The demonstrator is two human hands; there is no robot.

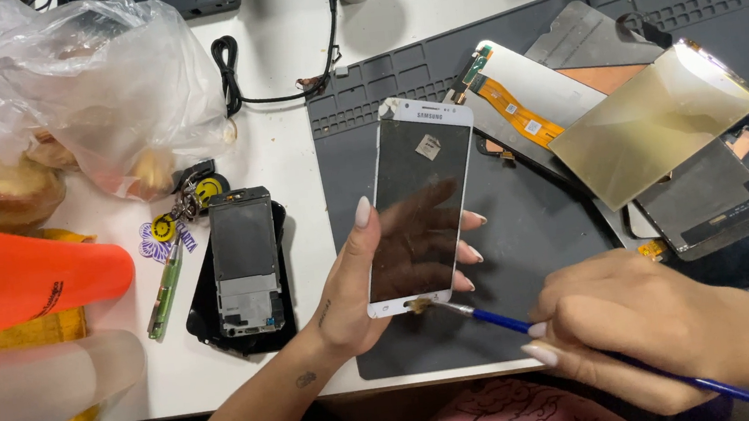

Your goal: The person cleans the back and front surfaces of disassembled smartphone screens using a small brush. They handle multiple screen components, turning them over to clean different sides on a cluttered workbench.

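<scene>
My left hand [356, 293] holds a white-framed phone screen panel [417, 198] upright over the grey work mat [492, 253], thumb along its left edge and fingertips showing past its right edge. My right hand [627, 323] grips a thin blue-handled brush [500, 320]. The brush's bristle tip touches the panel's bottom edge near the middle. The glass reflects my fingers.
Several loose phone screens and back plates [656, 127] pile up on the mat's right side. A black phone frame [244, 258] lies on the white table left of the mat, beside keys and a green tool [165, 291]. A plastic bag [87, 83] and orange cup [15, 275] sit at left.
</scene>
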